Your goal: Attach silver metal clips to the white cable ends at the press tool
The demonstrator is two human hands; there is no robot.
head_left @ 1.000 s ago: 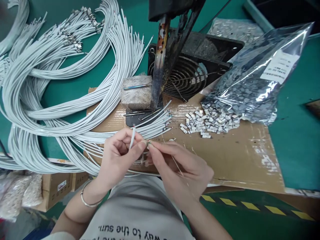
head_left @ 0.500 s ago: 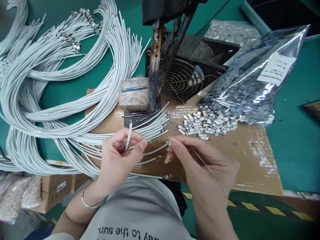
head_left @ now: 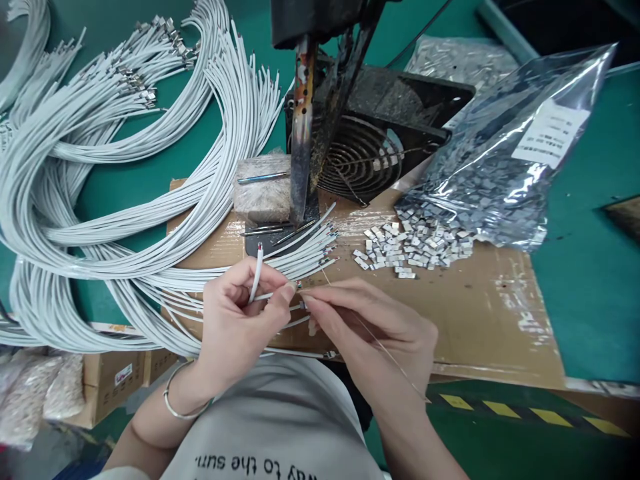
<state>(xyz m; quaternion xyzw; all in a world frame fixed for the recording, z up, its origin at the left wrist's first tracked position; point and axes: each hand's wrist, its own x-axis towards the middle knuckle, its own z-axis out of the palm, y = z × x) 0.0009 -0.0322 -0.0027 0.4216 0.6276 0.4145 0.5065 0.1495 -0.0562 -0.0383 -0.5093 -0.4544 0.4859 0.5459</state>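
Observation:
My left hand [head_left: 240, 317] is closed on white cables. One cable end [head_left: 257, 273] with small coloured wire tips sticks up between its fingers, and another is pinched between thumb and forefinger. My right hand [head_left: 380, 327] is closed too, its thumb and forefinger pressed together close to the left fingertips. A thin wire [head_left: 387, 352] runs slantwise through it; whatever tiny piece lies at its fingertips is too small to make out. Just beyond both hands, loose cable ends [head_left: 315, 248] fan out over the cardboard [head_left: 490, 320].
A stained metal soldering tool [head_left: 301, 133] hangs on a stand before a black fan [head_left: 365, 160]. A wrapped block [head_left: 263, 190] stands beside it. Small metal connectors [head_left: 420, 241] lie heaped by a clear bag [head_left: 505, 167]. Thick white cable bundles [head_left: 95, 263] cover the left side.
My right hand has moved left, bringing its fingertips up to the left thumb and forefinger. The thin wire's end now shows above the right fingers. The left hand has hardly moved.

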